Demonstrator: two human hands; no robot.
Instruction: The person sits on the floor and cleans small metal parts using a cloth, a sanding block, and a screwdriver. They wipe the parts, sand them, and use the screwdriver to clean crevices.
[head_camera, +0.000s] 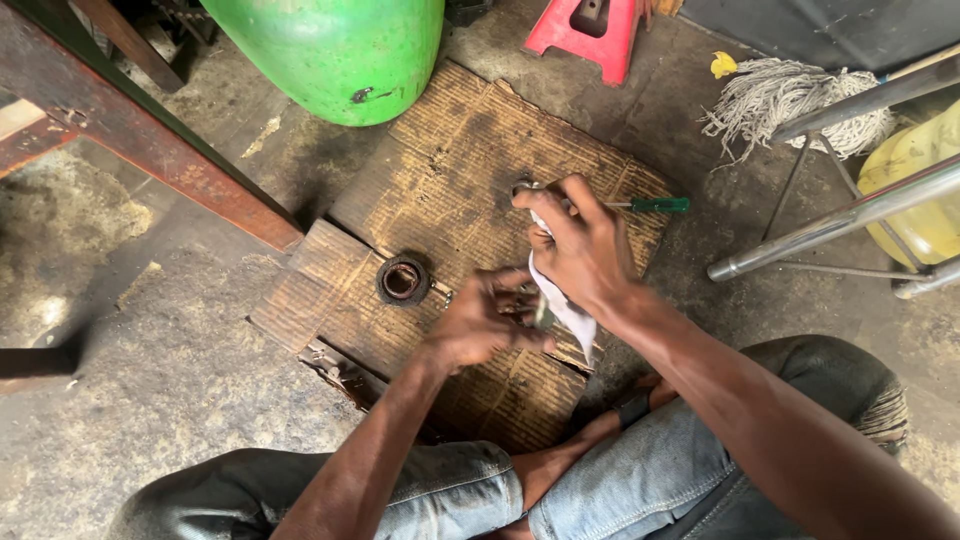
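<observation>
Small metal part, dark and partly hidden, sits between my two hands above the cardboard sheet spread on the concrete floor. My left hand is closed around the part from below, fingertips pinching it; its exact shape I cannot make out. My right hand is clenched on a white rag, which hangs down from the fist and touches the part.

To wipe well, I judge that the left hand should hold the part steady and turn it a little at a time, while the right hand presses a clean fold of rag against each face. Keeping the work low over the cardboard means a slip drops the part onto a soft, visible surface and not into floor grit.

A dark ring-shaped part lies on the cardboard just left of my left hand, apart from it. A green-handled screwdriver lies on the cardboard beyond my right hand. Further off stand a green cylinder, a red stool, a mop head and a yellow container behind metal tubing. My knees, in denim, frame the bottom edge.
</observation>
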